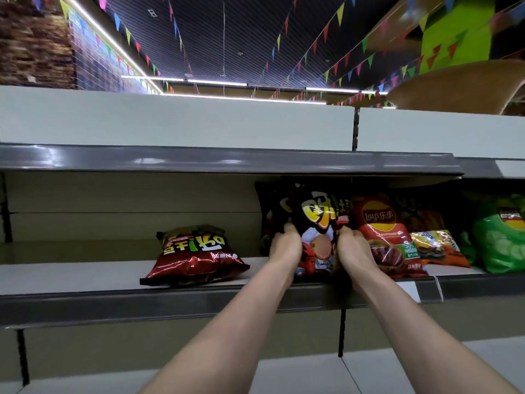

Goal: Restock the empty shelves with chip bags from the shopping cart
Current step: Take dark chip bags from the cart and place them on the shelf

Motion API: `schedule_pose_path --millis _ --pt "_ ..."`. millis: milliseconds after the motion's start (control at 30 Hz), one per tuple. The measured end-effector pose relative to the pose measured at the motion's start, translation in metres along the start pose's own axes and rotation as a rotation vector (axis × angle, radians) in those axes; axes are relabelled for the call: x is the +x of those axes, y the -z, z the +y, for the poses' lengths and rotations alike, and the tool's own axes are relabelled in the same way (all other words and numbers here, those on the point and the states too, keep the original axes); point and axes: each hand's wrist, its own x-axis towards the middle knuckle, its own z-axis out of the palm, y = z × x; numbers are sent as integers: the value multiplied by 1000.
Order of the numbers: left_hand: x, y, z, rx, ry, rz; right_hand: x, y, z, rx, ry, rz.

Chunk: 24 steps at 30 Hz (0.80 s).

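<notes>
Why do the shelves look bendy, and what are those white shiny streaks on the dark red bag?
Head view: the wide lens bends the shelf edge into a curve; the streaks on the dark red bag are glare, probably from the ceiling lights; the top right corner is blurred; the black bag held by the left hand and right hand sits in shadow.

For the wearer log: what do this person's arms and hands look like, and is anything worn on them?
Nothing worn shows. The left hand and right hand are bare: no gloves, no rings visible. The left forearm and right forearm are bare down to the frame's lower edge, with no sleeves, watch or bracelet in view. The fingertips are mostly hidden.
</notes>
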Motion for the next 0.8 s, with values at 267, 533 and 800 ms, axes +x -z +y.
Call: schedule_pose_path --millis 267,533,800 --pt "16 3 -7 119 -66 34 8 -8 1 -92 -17 130" --pt "42 23 9 115 -81 -41 6 -12 2 -153 29 163" --pt "51 21 15 91 -270 -26 7 -14 5 -243 61 177"
